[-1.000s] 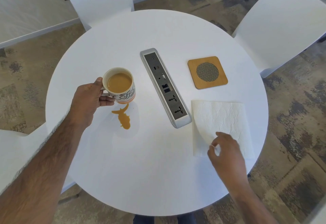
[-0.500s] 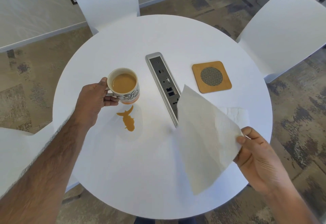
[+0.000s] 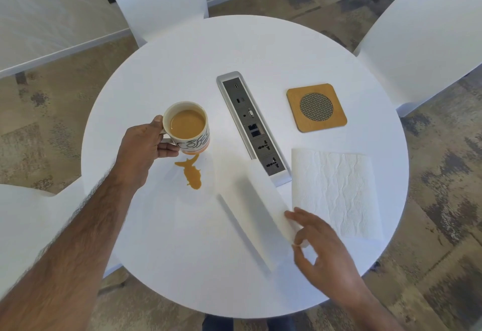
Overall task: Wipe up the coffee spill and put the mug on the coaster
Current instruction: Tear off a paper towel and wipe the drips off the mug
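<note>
The mug stood left of the socket panel, at the far end of the coffee spill. Whether its base touched the surface could not be determined. The left hand gripped it at the handle side, fingers curled under the handle and thumb at the rim.

Handling judgement: the mug was nearly full, so probably heavy, rigid and breakable. It should be carried level by the handle, since any tilt risked a second spill.

The right hand pinched the near edge of a loose sheet of paper towel between thumb and fingers. The sheet was blurred and hung between the spill and the hand. Being light, limp and absorbent, it would likely fold under air drag. Bunching it before pressing down would give better control.

A second sheet lay flat beside the panel. The coaster lay beyond it, unoccupied and well apart from the mug.
</note>
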`<state>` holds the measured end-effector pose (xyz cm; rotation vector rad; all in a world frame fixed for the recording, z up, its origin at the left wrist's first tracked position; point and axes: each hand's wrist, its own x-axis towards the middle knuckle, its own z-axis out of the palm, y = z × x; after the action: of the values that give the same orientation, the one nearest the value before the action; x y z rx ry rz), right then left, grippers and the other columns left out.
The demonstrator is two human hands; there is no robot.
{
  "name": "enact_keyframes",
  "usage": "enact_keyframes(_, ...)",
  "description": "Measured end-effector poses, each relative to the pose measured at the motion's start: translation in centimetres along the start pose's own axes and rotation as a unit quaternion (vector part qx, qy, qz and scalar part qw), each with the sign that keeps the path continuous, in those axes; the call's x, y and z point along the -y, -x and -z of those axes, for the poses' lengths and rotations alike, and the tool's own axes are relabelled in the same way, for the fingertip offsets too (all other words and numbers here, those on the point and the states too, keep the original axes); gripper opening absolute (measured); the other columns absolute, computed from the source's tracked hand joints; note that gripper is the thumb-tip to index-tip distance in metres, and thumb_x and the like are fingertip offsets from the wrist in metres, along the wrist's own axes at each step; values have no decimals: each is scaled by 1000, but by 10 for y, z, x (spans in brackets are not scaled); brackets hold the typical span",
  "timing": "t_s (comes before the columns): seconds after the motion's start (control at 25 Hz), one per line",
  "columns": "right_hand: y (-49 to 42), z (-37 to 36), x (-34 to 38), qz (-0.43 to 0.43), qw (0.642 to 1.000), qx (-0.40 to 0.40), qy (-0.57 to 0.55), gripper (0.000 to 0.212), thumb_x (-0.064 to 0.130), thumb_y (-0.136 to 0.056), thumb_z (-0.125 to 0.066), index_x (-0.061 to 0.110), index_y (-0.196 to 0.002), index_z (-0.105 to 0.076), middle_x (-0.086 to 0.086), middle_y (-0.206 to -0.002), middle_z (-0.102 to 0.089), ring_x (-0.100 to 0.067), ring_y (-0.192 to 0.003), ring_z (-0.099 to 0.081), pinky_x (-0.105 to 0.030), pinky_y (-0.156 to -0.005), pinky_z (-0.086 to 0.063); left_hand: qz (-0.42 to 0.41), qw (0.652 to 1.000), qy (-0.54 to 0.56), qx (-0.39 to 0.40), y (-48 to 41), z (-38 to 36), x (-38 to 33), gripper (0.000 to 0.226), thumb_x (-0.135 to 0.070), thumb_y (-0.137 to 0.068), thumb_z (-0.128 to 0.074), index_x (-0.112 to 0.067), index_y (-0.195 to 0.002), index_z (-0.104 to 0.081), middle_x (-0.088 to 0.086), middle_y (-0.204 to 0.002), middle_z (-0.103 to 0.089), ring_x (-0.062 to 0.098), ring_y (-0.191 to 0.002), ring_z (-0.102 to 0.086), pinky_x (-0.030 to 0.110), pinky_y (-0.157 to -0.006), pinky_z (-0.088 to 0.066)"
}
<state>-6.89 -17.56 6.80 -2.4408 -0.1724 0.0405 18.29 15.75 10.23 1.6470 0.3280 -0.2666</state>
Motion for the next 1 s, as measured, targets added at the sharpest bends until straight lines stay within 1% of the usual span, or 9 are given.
enact_keyframes(0.12,0,-13,3,92,992,59,65,18,33,-92,-71,22,-86,-58,7,-148,-57,-14,-149,-37,-40,-122,-30,5,1000,2,-3,1,-2,0,48,-37,-107,-48,6,-112,-69,16,-98,-70,26,-64,-69,33,-65,-63)
enact_keyframes(0.2,-3,-16,6,81,994,43,57,34,50,-98,-61,19,-84,-61,4,-142,-63,-15,-141,-48,-42,-118,-36,6,1000,4,-4,2,-4,-1,48,-37,-107,-48,6,-113,-68,16,-98,-70,25,-62,-69,33,-64,-63)
enact_keyframes(0.32,-28,-24,13,-80,993,-76,34,33,41,-106,-44,17,-107,-68,4,-129,-68,-16,-120,-62,-44,-97,-54,5,1000,4,-8,2,-4,-1,48,-37,-107,-48,6,-114,-68,15,-100,-70,23,-62,-69,32,-64,-62)
enact_keyframes(0.4,-52,-33,20,-183,980,-82,13,43,49,-102,-48,19,-130,-60,4,-131,-64,-18,-121,-58,-41,-99,-52,5,1000,6,-5,3,-3,-1,49,-38,-107,-48,6,-115,-68,17,-101,-70,24,-63,-70,33,-65,-62)
enact_keyframes(0.52,-60,-60,35,-79,989,-17,126,67,65,-96,-46,14,-138,-51,-5,-142,-58,-26,-135,-49,-43,-109,-42,5,1000,1,-7,4,-3,-2,49,-38,-107,-48,7,-115,-68,17,-102,-69,23,-63,-70,33,-65,-62)
enact_keyframes(0.64,-48,-92,42,11,976,51,211,68,56,-108,-27,6,-151,-44,-12,-158,-46,-33,-153,-30,-48,-122,-21,2,1000,1,-7,4,-2,-2,50,-37,-108,-47,8,-116,-67,18,-102,-68,22,-62,-69,33,-64,-62)
enact_keyframes(0.76,-39,-112,38,10,965,85,250,77,62,-106,-26,4,-157,-32,-14,-168,-27,-31,-158,-9,-52,-123,-11,-1,1000,3,-6,3,0,-3,51,-38,-107,-47,8,-116,-67,18,-104,-68,22,-63,-69,33,-64,-62)
enact_keyframes(0.92,-45,-120,35,16,961,93,261,93,74,-97,-36,0,-153,-36,-20,-170,-12,-34,-159,-4,-57,-123,-11,2,1000,5,-12,2,2,0,51,-39,-107,-48,8,-115,-67,19,-105,-68,24,-63,-69,35,-65,-62)
enact_keyframes(1.0,-50,-123,34,9,962,93,255,88,71,-98,-36,9,-159,-28,-21,-171,-7,-36,-158,-2,-57,-124,-10,8,1000,2,-11,2,3,1,52,-40,-107,-49,8,-116,-67,19,-105,-69,24,-64,-69,35,-66,-62)
